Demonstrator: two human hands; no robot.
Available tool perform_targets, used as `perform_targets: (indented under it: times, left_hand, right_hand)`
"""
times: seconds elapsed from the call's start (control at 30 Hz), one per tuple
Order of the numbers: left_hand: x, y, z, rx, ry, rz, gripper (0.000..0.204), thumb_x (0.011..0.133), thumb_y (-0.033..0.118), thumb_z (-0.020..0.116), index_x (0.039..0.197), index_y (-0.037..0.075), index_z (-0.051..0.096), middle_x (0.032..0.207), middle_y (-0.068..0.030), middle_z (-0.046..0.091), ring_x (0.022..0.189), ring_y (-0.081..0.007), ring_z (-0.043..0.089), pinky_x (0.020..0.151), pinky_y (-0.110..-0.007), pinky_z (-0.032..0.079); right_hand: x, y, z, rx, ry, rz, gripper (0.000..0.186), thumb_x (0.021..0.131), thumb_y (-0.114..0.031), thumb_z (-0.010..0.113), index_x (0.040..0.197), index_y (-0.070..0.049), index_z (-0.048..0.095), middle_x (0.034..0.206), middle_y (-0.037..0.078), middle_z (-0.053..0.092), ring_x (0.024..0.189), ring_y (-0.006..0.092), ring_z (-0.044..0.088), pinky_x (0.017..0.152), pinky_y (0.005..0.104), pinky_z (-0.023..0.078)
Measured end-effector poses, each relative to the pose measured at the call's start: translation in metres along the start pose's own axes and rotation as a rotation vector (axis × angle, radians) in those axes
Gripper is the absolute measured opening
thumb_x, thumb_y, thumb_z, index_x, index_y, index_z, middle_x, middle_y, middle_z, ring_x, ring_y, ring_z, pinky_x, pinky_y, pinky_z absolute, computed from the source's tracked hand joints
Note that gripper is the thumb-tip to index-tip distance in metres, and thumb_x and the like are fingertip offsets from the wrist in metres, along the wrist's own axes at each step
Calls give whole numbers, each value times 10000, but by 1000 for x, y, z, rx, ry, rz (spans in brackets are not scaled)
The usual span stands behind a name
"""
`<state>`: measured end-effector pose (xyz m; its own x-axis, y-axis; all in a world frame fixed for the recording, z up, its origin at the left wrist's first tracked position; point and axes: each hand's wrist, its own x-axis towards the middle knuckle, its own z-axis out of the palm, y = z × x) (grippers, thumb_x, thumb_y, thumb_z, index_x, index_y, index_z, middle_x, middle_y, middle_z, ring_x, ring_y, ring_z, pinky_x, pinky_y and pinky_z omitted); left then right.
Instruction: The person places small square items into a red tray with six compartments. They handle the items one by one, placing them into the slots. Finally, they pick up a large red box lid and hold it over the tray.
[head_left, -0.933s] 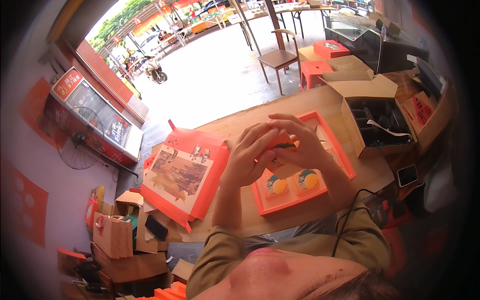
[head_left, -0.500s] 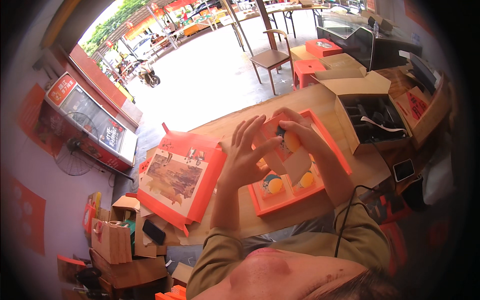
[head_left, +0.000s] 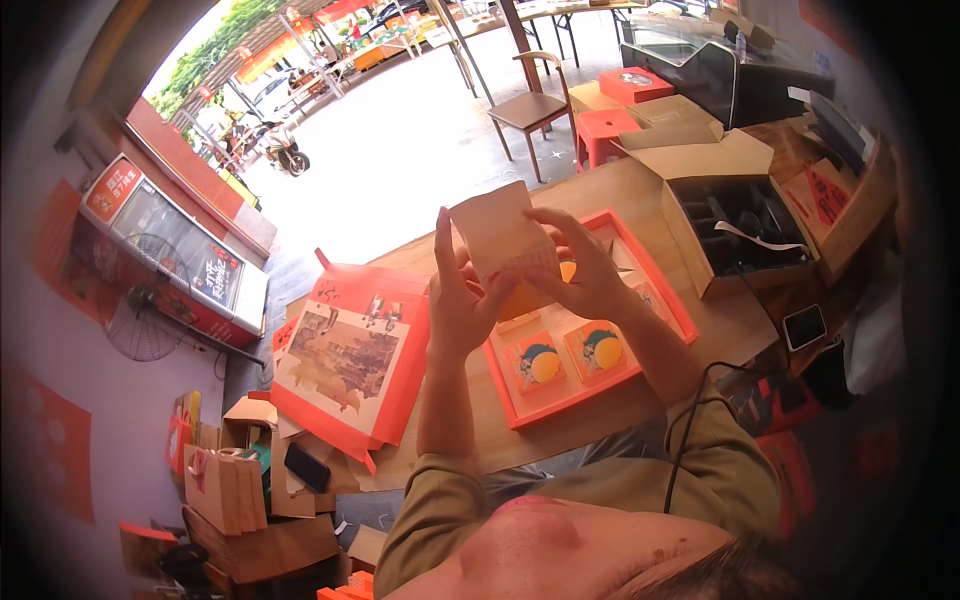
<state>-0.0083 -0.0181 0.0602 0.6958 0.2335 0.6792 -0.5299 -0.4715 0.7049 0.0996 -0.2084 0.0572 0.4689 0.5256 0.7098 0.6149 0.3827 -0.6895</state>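
Fig.: both my hands raised over the table [head_left: 610,405], sharing one small beige card box [head_left: 497,238]. L hand [head_left: 462,300] stands upright on the box's left side, palm pressed to its lower left, fingers [head_left: 443,232] straight and spread up past the edge, not curled round it. R hand [head_left: 583,272] comes in from the right, fingers [head_left: 548,216] bent over the box's right face and lower edge, thumb tucked below; closed lightly on the box, w/ a yellow-orange item [head_left: 520,298] showing just under it, between the palms. Whether that item is inside the box or only behind it, can't tell. Box is tilted, long axis running from upper left down toward my R palm, its broad plain face toward the camera. Both hands touch it; R hand has the fuller hold, L mostly braces. Directly beneath, at the table's near edge, lies an open orange tray [head_left: 520,412] w/ two small square packs [head_left: 563,356] side by side, each w/ a yellow round print; box hangs above the tray's far half, apart from it. Toward the table's left edge: flat orange lid w/ picture panel [head_left: 350,360]. At the far right corner: open brown carton [head_left: 745,215] w/ dark contents. Phone [head_left: 805,326] near the right edge.
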Motion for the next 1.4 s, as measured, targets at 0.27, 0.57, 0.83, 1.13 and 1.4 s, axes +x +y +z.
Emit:
perform_targets:
  times: [0.27, 0.57, 0.83, 1.13, 1.4]
  left_hand:
    - [7, -6, -1, 346, 5, 278, 694, 978, 243, 825, 1572, 37, 531, 1402, -200, 670, 1218, -330, 726, 910, -426, 631]
    - [-5, -1, 0, 370, 82, 432, 384, 966, 98, 803, 1303, -14, 655, 1251, -213, 721, 1138, -330, 726, 988, -423, 583]
    - [1, 2, -4, 106, 67, 227, 154, 938, -43, 761, 1088, -35, 795, 1015, -134, 750, 924, -221, 731, 809, -332, 576]
    - [3, 1, 0, 67, -16, 310, 181, 936, -70, 750, 1100, -21, 808, 1071, -140, 749, 955, -226, 736, 816, -333, 585]
    - [2, 5, 10, 40, -227, 283, 359, 1023, 66, 681, 1371, 15, 750, 1405, -203, 668, 1171, -308, 732, 950, -396, 591]
  right_hand:
    - [2, 3, -2, -105, 5, -50, 421, 1036, -166, 746, 1420, -63, 609, 1423, 105, 599, 1218, 198, 680, 870, 320, 611]
    - [-5, 19, -2, -59, 14, -25, 508, 1027, -189, 756, 1476, -63, 556, 1436, 126, 637, 1205, 219, 689, 906, 367, 595]
    - [-3, 6, 3, -100, 12, -124, 648, 943, -303, 855, 1477, -92, 555, 1232, 165, 737, 999, 286, 766, 859, 423, 613]
    - [-4, -10, -3, -232, 17, -84, 616, 891, -210, 897, 1433, -84, 633, 1217, 163, 760, 1044, 255, 786, 901, 387, 628]
    - [-2, -4, -4, -217, 91, -175, 557, 862, -187, 922, 1349, -57, 684, 1379, 166, 722, 1190, 270, 756, 937, 387, 637]
